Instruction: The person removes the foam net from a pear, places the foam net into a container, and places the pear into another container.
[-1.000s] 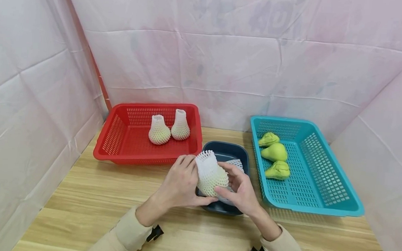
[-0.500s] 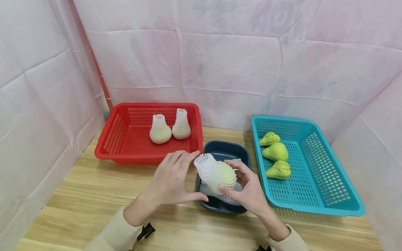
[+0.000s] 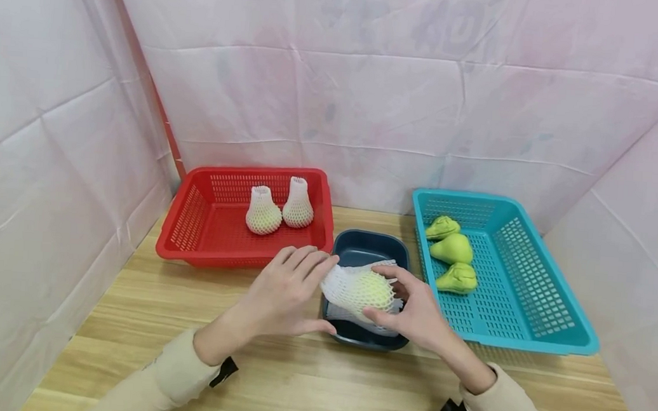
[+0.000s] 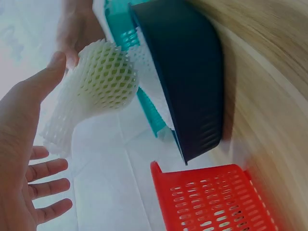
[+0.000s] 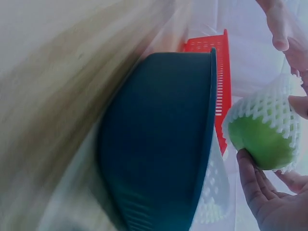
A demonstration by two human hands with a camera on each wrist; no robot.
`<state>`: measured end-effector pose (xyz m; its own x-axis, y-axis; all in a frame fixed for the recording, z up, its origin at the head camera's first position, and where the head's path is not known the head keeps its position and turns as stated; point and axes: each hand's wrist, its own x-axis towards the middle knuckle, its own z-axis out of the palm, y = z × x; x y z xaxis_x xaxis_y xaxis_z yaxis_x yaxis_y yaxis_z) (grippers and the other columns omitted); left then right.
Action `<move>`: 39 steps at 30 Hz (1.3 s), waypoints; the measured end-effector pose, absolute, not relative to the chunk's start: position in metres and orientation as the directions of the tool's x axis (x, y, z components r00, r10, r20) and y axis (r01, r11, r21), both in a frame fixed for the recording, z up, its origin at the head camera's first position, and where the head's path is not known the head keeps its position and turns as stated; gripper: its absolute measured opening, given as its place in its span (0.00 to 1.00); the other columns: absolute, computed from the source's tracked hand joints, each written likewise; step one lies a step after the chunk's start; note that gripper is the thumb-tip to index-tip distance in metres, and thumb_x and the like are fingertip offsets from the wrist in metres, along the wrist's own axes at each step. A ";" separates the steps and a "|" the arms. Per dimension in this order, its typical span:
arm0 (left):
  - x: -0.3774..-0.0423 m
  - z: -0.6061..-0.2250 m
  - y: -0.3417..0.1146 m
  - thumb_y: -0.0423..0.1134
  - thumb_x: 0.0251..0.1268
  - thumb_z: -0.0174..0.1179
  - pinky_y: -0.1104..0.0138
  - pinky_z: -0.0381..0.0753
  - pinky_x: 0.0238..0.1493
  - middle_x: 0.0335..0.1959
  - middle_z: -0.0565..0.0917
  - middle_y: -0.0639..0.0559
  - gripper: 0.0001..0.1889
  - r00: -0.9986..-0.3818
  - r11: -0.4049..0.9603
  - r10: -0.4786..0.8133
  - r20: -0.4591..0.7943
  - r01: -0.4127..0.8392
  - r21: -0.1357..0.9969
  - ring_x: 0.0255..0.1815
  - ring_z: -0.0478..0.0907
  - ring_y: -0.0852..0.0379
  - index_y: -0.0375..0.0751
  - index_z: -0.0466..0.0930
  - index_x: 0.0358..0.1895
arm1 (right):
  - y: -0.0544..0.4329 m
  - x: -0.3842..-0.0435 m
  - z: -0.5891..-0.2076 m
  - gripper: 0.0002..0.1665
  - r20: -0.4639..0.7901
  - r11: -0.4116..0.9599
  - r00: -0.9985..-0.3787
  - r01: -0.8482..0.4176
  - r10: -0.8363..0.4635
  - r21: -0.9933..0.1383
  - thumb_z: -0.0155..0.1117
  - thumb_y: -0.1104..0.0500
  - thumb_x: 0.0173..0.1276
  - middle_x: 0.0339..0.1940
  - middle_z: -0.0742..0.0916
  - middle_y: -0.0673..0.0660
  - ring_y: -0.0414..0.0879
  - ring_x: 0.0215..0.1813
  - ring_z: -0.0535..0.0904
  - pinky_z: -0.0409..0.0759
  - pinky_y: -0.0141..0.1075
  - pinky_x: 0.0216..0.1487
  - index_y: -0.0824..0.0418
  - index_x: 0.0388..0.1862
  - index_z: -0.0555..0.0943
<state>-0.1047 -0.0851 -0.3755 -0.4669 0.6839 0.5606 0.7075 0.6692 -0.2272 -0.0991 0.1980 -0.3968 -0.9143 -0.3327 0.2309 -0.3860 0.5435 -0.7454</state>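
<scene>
A green pear point(image 5: 262, 142) in a white foam net sleeve point(image 3: 340, 290) is held above a dark blue tub point(image 3: 361, 239). My right hand point(image 3: 421, 314) grips its round end between thumb and fingers. The sleeve covers most of the pear, but green skin shows at the bottom in the right wrist view. My left hand point(image 3: 277, 297) is at the sleeve's narrow end, its fingers extended and thumb apart; in the left wrist view the thumb is near the net, though contact is unclear. More flat foam nets point(image 3: 380, 329) lie in the tub.
At the left, a red basket point(image 3: 190, 221) holds two netted pears point(image 3: 263, 212). A teal basket point(image 3: 530, 283) on the right holds three bare green pears point(image 3: 453, 248), two of them with grooved skin. Cloth walls point(image 3: 370, 106) enclose the wooden table point(image 3: 316, 389).
My right hand has shifted right with the netted pear, which now tilts more sideways. The left hand has loosened from the sleeve and moved left, its fingers spread.
</scene>
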 end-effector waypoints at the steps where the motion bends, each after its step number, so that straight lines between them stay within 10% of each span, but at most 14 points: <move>1: -0.105 -0.374 -0.084 0.83 0.43 0.67 0.57 0.82 0.63 0.62 0.85 0.47 0.57 -0.465 0.662 0.700 0.541 0.708 -0.248 0.62 0.80 0.50 0.41 0.77 0.70 | 0.198 -0.099 -0.395 0.38 0.219 0.565 -0.917 -0.381 -0.335 -0.732 0.85 0.55 0.56 0.58 0.88 0.59 0.39 0.43 0.84 0.87 0.36 0.42 0.57 0.66 0.81; 12: -0.108 -0.372 -0.065 0.81 0.54 0.62 0.58 0.80 0.63 0.59 0.85 0.50 0.53 -0.466 0.586 0.807 0.364 0.706 -0.397 0.62 0.79 0.51 0.44 0.74 0.73 | 0.192 -0.103 -0.378 0.40 0.108 0.694 -0.927 -0.342 -0.358 -0.634 0.85 0.48 0.55 0.56 0.89 0.56 0.44 0.44 0.84 0.86 0.40 0.45 0.55 0.65 0.81; 39: -0.112 -0.392 -0.048 0.72 0.65 0.61 0.64 0.80 0.51 0.49 0.90 0.53 0.35 -0.440 0.574 0.819 0.369 0.650 -0.499 0.48 0.81 0.56 0.44 0.82 0.59 | 0.175 -0.099 -0.379 0.39 0.134 0.735 -0.931 -0.352 -0.340 -0.579 0.85 0.47 0.52 0.49 0.89 0.53 0.40 0.39 0.83 0.82 0.30 0.36 0.56 0.63 0.82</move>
